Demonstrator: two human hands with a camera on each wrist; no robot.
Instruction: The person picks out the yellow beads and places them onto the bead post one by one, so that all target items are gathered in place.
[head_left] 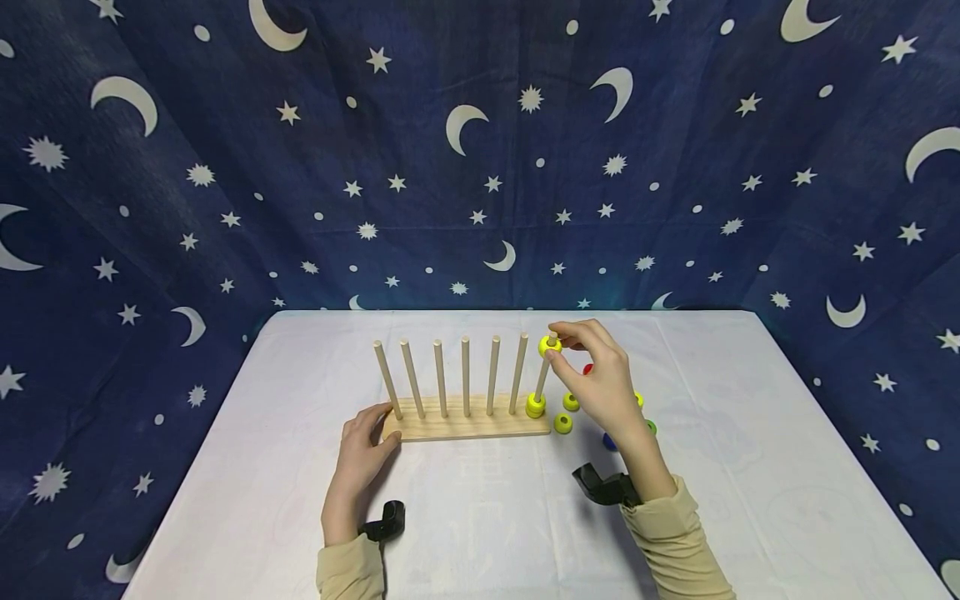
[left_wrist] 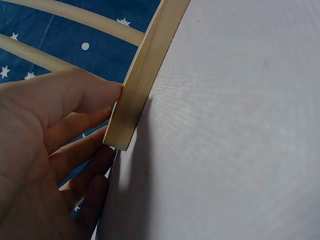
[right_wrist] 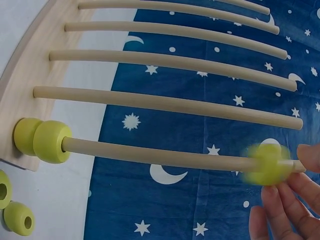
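A wooden peg stand (head_left: 465,428) has a row of several upright pegs on a flat base. My left hand (head_left: 363,450) holds the base's left end, thumb at the front edge and fingers behind. Around the top of the rightmost peg is a yellow-green bead (right_wrist: 267,165), blurred in the right wrist view. My right hand (head_left: 600,375) is at that peg's tip, thumb and fingers loosely bent and spread about the bead; the fingers look sharp while the bead is smeared. Two stacked yellow-green beads (right_wrist: 51,141) sit at the foot of the same peg.
Loose yellow-green beads (head_left: 563,423) lie right of the base. Under the right forearm, a blue bead (head_left: 611,442), a green bead (head_left: 651,427) and a red bead (head_left: 588,368) show partly. A starry curtain (head_left: 420,150) stands behind the white-covered table (head_left: 480,517).
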